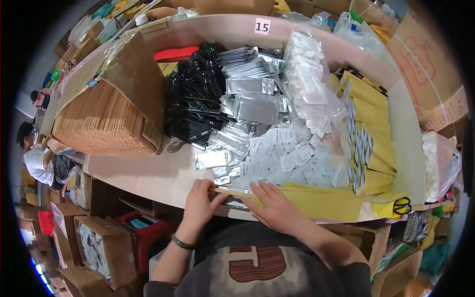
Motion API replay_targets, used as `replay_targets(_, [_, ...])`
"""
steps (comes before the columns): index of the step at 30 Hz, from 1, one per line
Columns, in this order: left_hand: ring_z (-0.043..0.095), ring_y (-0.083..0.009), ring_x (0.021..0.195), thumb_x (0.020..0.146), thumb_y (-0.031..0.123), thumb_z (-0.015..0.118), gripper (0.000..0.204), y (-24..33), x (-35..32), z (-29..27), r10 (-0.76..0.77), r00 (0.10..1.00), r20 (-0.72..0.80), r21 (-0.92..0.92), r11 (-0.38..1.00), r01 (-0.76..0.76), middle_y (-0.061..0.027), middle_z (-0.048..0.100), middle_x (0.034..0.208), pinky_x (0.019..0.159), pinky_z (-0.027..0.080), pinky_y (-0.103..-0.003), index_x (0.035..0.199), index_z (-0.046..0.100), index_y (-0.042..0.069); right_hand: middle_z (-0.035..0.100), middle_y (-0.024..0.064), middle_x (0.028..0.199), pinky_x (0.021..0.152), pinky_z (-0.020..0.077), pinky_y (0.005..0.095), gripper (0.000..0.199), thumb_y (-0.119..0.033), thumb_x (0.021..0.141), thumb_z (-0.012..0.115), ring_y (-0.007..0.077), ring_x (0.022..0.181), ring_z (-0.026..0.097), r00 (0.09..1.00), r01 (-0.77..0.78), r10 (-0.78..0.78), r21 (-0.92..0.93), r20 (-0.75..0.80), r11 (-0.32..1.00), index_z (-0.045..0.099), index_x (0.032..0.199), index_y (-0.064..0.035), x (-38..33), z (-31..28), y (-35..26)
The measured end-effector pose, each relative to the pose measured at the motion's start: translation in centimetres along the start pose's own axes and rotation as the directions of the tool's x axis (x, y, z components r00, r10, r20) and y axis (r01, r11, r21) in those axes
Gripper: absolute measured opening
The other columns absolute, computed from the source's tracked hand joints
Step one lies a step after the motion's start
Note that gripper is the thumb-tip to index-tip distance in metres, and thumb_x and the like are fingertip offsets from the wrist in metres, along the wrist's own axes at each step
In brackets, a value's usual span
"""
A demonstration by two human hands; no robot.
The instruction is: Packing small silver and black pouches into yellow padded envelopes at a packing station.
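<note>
At the table's near edge, my left hand (198,204) is closed on the left end of a thin flat bundle (231,191) with a tan wooden-looking edge and a shiny face. My right hand (274,205) grips its right end, fingers reaching over the top and the thumb hidden. What makes up the bundle is too small to tell fully. Just beyond it lie loose white square sachets (287,158) and clear-and-silver packets (213,160). Yellow padded envelopes (321,200) lie flat beside my right hand.
Wooden sticks (96,126) fill a cardboard box at the left. Black plastic spoons (198,84) are heaped beside it, with silver packets (256,108) to their right. A clear bag of white sachets (309,69) stands behind. Black-handled scissors (402,205) lie at the right corner.
</note>
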State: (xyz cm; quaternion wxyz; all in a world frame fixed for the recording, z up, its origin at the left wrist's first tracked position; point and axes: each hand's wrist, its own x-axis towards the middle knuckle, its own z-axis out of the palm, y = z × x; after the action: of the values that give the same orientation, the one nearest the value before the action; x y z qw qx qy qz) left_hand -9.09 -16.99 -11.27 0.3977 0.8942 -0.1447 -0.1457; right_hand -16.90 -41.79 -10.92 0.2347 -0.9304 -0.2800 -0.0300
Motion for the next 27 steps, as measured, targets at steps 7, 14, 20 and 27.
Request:
replay_targets(7, [0.066, -0.0225, 0.094, 0.084, 0.013, 0.077, 0.038, 2.5, 1.0, 4.0, 0.028, 0.995, -0.100, -0.061, 0.998, -0.035, -0.0153, 0.067, 0.102, 0.080, 0.055, -0.034, 0.115, 0.060, -0.002, 0.052, 0.0252, 0.134, 0.102, 0.0431, 0.0515, 0.047, -0.018, 0.071, 0.079, 0.0429, 0.121, 0.053, 0.987, -0.158, 0.156, -0.044, -0.038, 0.986, 0.060, 0.110, -0.0014, 0.1, -1.2, -0.1])
replay_targets(14, [0.065, -0.0276, 0.094, 0.071, 0.024, 0.086, 0.079, 5.2, -0.5, 1.1, 0.437, 0.898, 0.044, 0.256, 0.864, -0.433, -0.0156, 0.062, 0.104, 0.083, 0.052, -0.037, 0.136, 0.046, 0.002, 0.061, 0.0200, 0.101, 0.080, 0.0494, 0.0496, 0.045, -0.008, 0.073, 0.066, 0.0394, 0.098, 0.061, 0.964, -0.012, 0.048, 0.138, -0.262, 0.990, 0.067, 0.117, -0.0135, -0.5, 1.1, 2.1])
replay_targets(20, [0.054, -0.0328, 0.061, 0.064, 0.007, 0.071, 0.026, 2.4, 3.4, 1.5, 0.691, 0.720, -0.063, 0.565, 0.619, -0.545, -0.0095, 0.051, 0.068, 0.054, 0.041, -0.046, 0.077, 0.049, 0.011, 0.057, 0.0148, 0.089, 0.072, 0.0488, 0.0461, 0.023, -0.028, 0.078, 0.071, 0.0346, 0.088, 0.060, 0.987, 0.039, -0.041, -0.014, -0.159, 0.999, 0.060, 0.081, -0.0084, -0.5, -9.1, 3.0])
replay_targets(27, [0.061, -0.0362, 0.071, 0.058, 0.012, 0.081, 0.045, -4.0, 0.3, 2.0, 0.361, 0.926, 0.108, 0.270, 0.886, -0.377, -0.0124, 0.060, 0.077, 0.063, 0.049, -0.042, 0.098, 0.059, 0.006, 0.042, 0.0310, 0.145, 0.110, 0.0384, 0.0514, 0.096, -0.028, 0.071, 0.087, 0.0484, 0.129, 0.047, 0.691, -0.715, 0.704, -0.304, -0.165, 0.630, 0.038, 0.151, -0.0136, -15.7, -20.2, 13.3])
